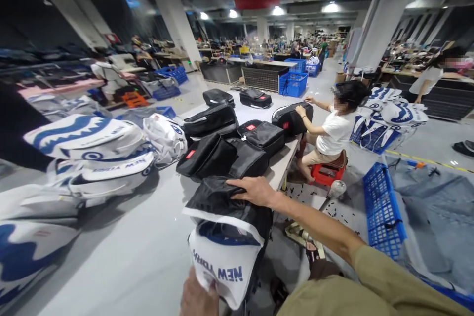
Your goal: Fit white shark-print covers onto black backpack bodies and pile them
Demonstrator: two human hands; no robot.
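Note:
An open bag point(225, 252) lies at the near edge of the table, with a white panel printed "NEW YORK" in blue and a black fabric part behind it. My left hand point(200, 296) is closed on the lower left edge of the white panel, partly cut off by the frame. My right hand point(255, 191) lies on the black part, fingers stretched out over the fabric. Just beyond are several black backpacks point(207, 155) with red labels. Left of them, white and blue backpacks point(89, 140) are piled, some also printed "NEW YORK".
Across the table point(129, 256), a seated person point(329, 128) handles a black backpack point(292, 118). On the right floor stand a blue crate point(383, 210) with a grey liner and another crate point(374, 133) heaped with white bags. Dark scraps litter the floor.

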